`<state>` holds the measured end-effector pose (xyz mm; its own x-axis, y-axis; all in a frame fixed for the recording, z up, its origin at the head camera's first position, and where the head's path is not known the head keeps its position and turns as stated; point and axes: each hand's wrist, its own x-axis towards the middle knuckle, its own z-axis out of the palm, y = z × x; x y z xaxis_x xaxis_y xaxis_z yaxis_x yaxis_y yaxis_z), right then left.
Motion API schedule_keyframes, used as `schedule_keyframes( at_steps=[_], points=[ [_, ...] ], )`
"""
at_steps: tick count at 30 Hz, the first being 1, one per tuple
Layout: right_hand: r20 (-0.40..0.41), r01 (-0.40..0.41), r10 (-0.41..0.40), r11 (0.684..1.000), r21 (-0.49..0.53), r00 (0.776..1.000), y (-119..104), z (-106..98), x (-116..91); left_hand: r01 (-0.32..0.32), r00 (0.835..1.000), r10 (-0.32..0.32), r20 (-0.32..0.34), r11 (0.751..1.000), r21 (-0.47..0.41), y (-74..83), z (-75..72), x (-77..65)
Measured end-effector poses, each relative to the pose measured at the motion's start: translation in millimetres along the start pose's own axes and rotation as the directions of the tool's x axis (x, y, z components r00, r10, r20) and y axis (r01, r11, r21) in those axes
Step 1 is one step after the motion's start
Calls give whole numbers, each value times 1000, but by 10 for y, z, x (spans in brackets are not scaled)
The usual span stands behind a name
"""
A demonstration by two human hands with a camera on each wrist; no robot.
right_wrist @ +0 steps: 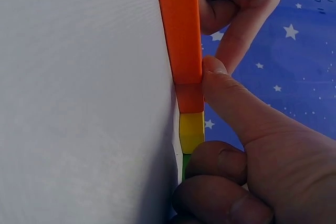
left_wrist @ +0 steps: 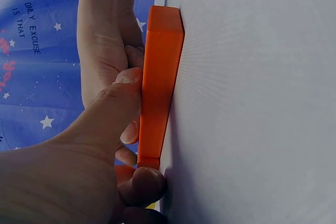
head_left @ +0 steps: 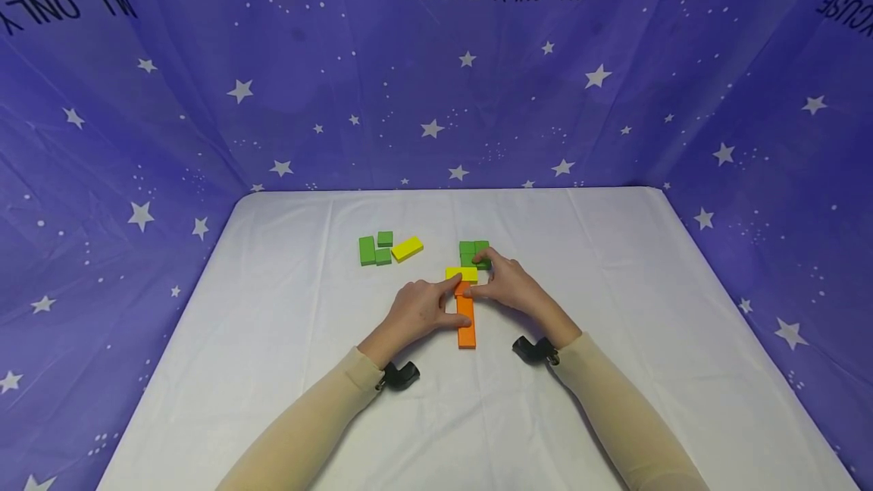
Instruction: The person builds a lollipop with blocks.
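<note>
In the head view an orange column stands in the table's middle: a long orange block (head_left: pixel 467 332), then a small orange block (head_left: pixel 462 289), with a yellow block (head_left: pixel 453 273) lying crosswise at its far end. Several green blocks (head_left: pixel 467 248) sit together just beyond. My left hand (head_left: pixel 417 308) rests its thumb on the long orange block (left_wrist: pixel 160 72), its index finger reaching the yellow block. My right hand (head_left: pixel 513 284) has its thumb at the small orange block (right_wrist: pixel 189 98) and its bent index finger at the green blocks. In the right wrist view its other fingers partly hide the green.
Further left on the white tablecloth (head_left: pixel 286 339) lie another yellow block (head_left: pixel 408 249), a longer green block (head_left: pixel 367 251) and two small green ones (head_left: pixel 385 239). A purple star-printed curtain (head_left: pixel 436 97) encloses the table's back and sides. Black wrist cameras (head_left: pixel 401 376) extend from both sleeves.
</note>
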<state>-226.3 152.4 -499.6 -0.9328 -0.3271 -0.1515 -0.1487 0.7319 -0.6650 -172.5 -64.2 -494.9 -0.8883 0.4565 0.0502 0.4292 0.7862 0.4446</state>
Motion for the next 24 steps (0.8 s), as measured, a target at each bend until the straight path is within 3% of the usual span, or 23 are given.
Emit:
schedule_keyframes(
  at_steps=[24],
  points=[
    [4,-11,11,1000,24,1000,25,12,3,11,1000,-11,4,1000,-2,-2,10,6]
  ],
)
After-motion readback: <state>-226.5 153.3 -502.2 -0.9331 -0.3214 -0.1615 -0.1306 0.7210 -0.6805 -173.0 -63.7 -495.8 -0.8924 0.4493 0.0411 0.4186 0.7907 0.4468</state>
